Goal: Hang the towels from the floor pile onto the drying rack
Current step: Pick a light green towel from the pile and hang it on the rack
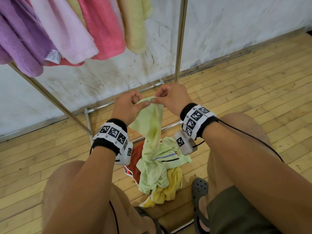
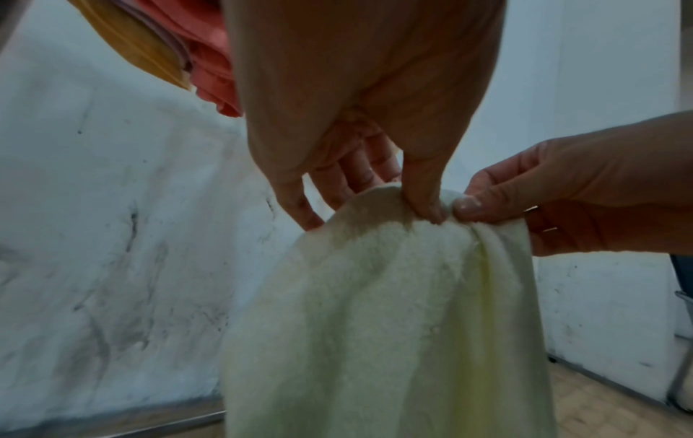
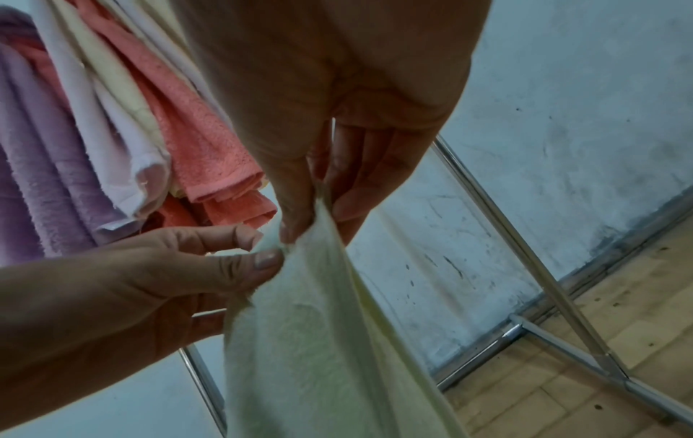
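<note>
A light green towel (image 1: 152,125) hangs from both hands down onto the floor pile (image 1: 162,181). My left hand (image 1: 130,105) pinches its top edge between thumb and fingers. Close beside it, my right hand (image 1: 168,97) pinches the same edge. In the left wrist view the towel (image 2: 394,296) looks pale, with the left thumb (image 2: 424,201) pressed on its hem and the right hand (image 2: 562,195) coming in from the right. In the right wrist view the right fingers (image 3: 300,213) pinch the towel (image 3: 319,340), and the left hand (image 3: 168,275) grips it from the left.
The metal drying rack (image 1: 179,39) stands ahead against a scuffed white wall; purple, pink and cream towels (image 1: 70,31) hang on it at upper left. The pile holds a yellow towel (image 1: 170,188) and a red one (image 1: 136,159). My knees and sandalled feet flank it.
</note>
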Demonstrator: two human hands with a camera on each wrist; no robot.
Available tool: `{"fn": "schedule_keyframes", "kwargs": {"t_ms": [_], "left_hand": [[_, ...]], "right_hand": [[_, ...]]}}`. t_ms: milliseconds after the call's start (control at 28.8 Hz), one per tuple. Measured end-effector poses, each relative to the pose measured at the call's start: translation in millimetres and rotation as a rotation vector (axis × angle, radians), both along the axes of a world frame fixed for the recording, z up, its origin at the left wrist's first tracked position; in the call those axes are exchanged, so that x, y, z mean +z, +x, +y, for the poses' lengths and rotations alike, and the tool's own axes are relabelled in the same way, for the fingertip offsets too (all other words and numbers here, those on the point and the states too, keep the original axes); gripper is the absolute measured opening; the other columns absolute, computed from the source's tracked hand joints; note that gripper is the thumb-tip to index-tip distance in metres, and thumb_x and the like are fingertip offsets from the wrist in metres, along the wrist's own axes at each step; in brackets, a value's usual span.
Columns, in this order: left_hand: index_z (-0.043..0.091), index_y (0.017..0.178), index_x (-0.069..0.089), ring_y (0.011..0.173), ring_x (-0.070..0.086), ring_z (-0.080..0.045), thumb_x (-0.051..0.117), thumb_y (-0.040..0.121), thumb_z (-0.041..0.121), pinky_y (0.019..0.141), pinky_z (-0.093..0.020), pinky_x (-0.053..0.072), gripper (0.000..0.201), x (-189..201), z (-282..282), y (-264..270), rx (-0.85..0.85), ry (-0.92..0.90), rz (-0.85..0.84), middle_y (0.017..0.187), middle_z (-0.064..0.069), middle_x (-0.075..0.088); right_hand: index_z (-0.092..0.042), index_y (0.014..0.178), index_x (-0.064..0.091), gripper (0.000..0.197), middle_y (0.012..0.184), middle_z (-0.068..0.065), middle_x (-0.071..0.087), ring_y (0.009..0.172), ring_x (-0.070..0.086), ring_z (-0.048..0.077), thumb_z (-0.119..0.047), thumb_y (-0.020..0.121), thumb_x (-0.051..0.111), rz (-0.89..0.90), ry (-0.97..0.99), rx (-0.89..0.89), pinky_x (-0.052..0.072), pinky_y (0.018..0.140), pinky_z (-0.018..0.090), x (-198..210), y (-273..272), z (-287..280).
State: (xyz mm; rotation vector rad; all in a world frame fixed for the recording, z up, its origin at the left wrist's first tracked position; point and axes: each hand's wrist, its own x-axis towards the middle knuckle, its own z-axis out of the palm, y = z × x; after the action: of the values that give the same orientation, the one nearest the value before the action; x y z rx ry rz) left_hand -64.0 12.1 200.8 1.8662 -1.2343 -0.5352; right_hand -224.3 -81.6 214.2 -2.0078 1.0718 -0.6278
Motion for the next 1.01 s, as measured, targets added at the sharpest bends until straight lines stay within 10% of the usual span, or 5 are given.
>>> {"fn": "schedule_keyframes", "kwargs": {"t_ms": [312,625,1007], "left_hand": [[0.02,0.087,0.071,0.068,0.061,-0.013,0.076,0.077,-0.001,0.074,-0.03,0.055,0.023,15,3,-5,0.006,0.034,0.0,0.074,0.001,0.065],[0.025,0.09,0.077,0.082,0.065,-0.011,0.074,0.083,0.026,0.084,-0.027,0.05,0.008,59,-5,-6,0.008,-0.019,-0.043,0.082,0.01,0.072],[0.022,0.093,0.073,0.079,0.058,-0.02,0.065,0.085,0.011,0.072,-0.027,0.046,0.016,170,0,-1,0.028,0.027,-0.298,0.083,-0.002,0.064]], "right_hand": [[-0.025,0.069,0.059,0.031,0.069,-0.01,0.063,0.068,0.06,0.009,-0.046,0.071,0.081,0.13,-0.13,0.029,0.05,0.064,0.027,10,1,6],[-0.019,0.1,0.062,0.016,0.091,0.001,0.067,0.077,0.067,0.02,-0.013,0.086,0.064,0.018,-0.065,0.072,0.058,0.072,0.04,42,19,6],[-0.023,0.085,0.077,0.028,0.078,-0.011,0.061,0.086,0.062,0.017,-0.006,0.082,0.054,-0.046,-0.218,0.011,0.048,0.076,0.027,164,22,17]]}}
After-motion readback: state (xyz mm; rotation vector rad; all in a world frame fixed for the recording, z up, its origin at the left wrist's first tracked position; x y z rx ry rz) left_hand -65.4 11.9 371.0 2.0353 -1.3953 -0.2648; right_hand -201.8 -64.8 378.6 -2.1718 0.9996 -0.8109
